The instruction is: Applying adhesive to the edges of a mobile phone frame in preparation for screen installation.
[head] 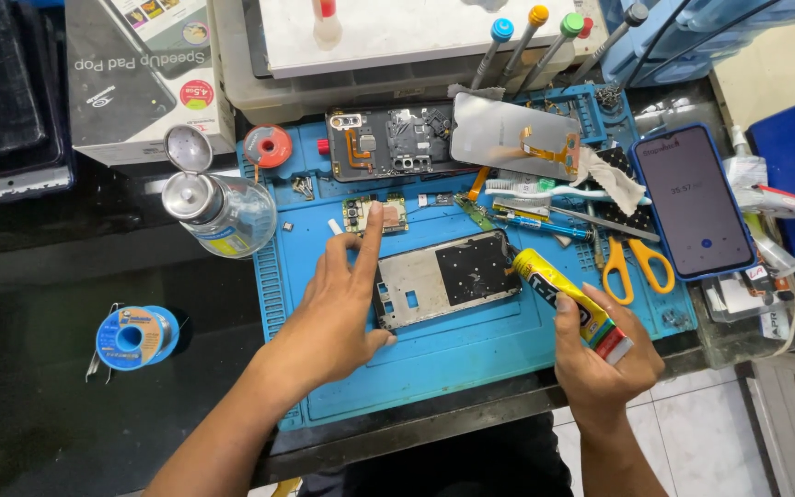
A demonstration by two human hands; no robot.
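Hands over a blue work mat (471, 354). Right hand (604, 364) clenches a yellow glue tube (568, 302), its nozzle aimed up-left and touching the right edge of the phone frame (443, 279). Frame lies at mat centre, long axis left to right, slightly tilted. Left hand (342, 308) grasps nothing: thumb rests at the frame's lower left corner, index finger stretches toward a small circuit board (377, 214). Beyond lie scissors (635, 262), an opened phone body (390, 143) and a lit phone (695, 202).
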